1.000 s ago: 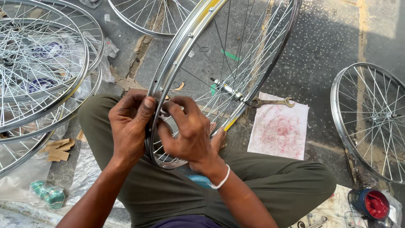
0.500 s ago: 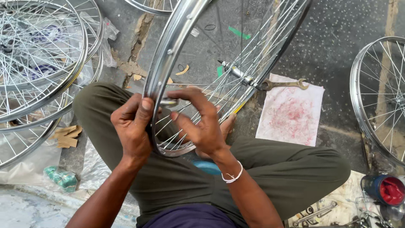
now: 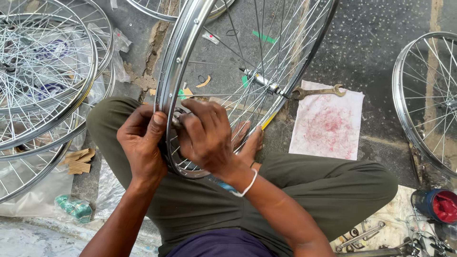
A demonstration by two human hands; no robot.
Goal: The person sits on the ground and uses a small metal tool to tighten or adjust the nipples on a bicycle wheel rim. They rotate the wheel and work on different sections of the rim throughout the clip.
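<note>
A shiny chrome bicycle wheel rim laced with thin steel spokes stands on edge between your crossed legs in the head view, its lower arc resting in your lap where both hands can reach it, likely propped there so the rim stays steady while you work one spot. Your left hand wraps the outer edge of the rim, thumb pressed along the metal, fingers curled shut around it in a bracing grip. Your right hand reaches through from the spoke side, fingers bunched and pinched at the inner wall of the rim just beside your left thumb; whatever small part they grip is hidden beneath them. The rim thus passes directly between the two hands, touching both. The silver axle hub sits up and to the right, well clear of your fingers. On the dark pavement beyond lies a steel open-ended spanner at the top edge of a stained white cloth. A stack of finished spoked wheels lies to your left, another wheel to your right, and a blue tub with red contents sits near your right knee.
</note>
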